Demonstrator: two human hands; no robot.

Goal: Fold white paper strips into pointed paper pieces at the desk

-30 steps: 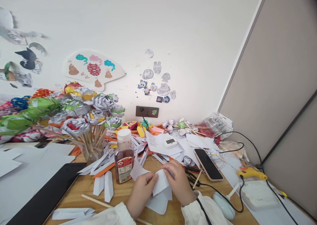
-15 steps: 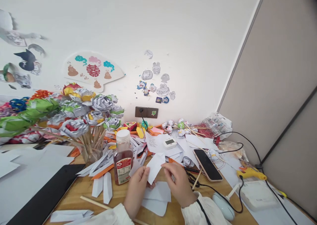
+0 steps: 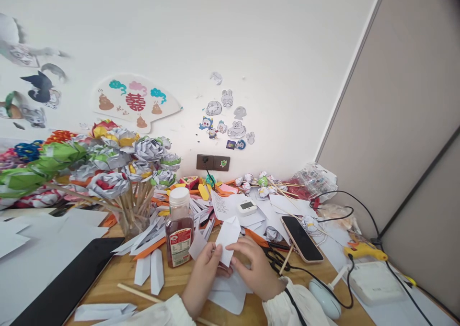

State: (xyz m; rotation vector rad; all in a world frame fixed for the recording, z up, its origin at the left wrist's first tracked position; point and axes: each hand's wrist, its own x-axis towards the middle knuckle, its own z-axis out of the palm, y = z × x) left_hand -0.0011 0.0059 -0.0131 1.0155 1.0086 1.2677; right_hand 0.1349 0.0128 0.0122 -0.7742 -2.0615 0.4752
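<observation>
My left hand [image 3: 204, 272] pinches a small white piece of paper [image 3: 228, 235] between thumb and fingers; its top corners are folded in. My right hand [image 3: 255, 268] is closed at the paper's right edge, index finger and thumb on it. Another white piece of paper [image 3: 197, 243] sticks out behind my left hand; whether that hand grips it is hidden. Below both hands, white paper sheets [image 3: 227, 301] lie on the wooden table [image 3: 179, 287]. A bottle of reddish-brown liquid [image 3: 178, 230] stands just left of my left hand.
Folded paper strips [image 3: 157, 272] and a wooden stick [image 3: 138, 292] lie to the left. Paper flowers [image 3: 109, 185] stand in a container behind. On the right are a phone [image 3: 302, 238], black cables [image 3: 309, 271], a yellow glue gun [image 3: 365, 253] and a white timer [image 3: 247, 205].
My right hand has moved left onto the paper's edge. The paper has turned more upright and looks narrower, its right side folded over. My left hand has barely shifted.
</observation>
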